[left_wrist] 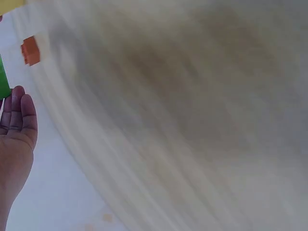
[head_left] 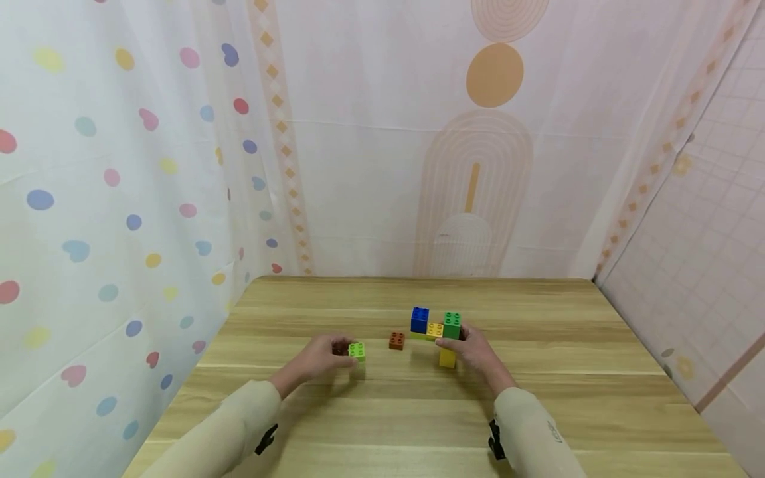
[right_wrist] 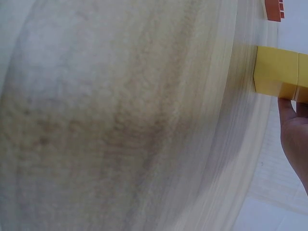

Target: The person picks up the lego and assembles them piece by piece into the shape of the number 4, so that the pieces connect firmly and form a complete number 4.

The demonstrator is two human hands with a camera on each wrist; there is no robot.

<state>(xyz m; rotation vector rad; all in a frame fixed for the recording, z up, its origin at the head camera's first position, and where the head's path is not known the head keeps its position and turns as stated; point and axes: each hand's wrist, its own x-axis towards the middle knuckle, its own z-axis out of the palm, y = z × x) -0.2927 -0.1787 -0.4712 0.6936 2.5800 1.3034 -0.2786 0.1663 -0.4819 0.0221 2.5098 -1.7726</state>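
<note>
My left hand pinches a lime-green toy building brick between thumb and fingers, studs facing up. In the left wrist view, the green brick shows only partly at the edge. To the right, my right hand grips a built-up piece from its right side. That piece has a blue brick, a small yellow brick, a green brick and a yellow column beneath the green one. Between both hands a reddish-brown brick lies alone on the table.
The wood-grain table spreads under both hands. Behind it hangs a pale curtain with arch patterns, and a dotted curtain runs along the left. A tile-patterned sheet stands at the right side.
</note>
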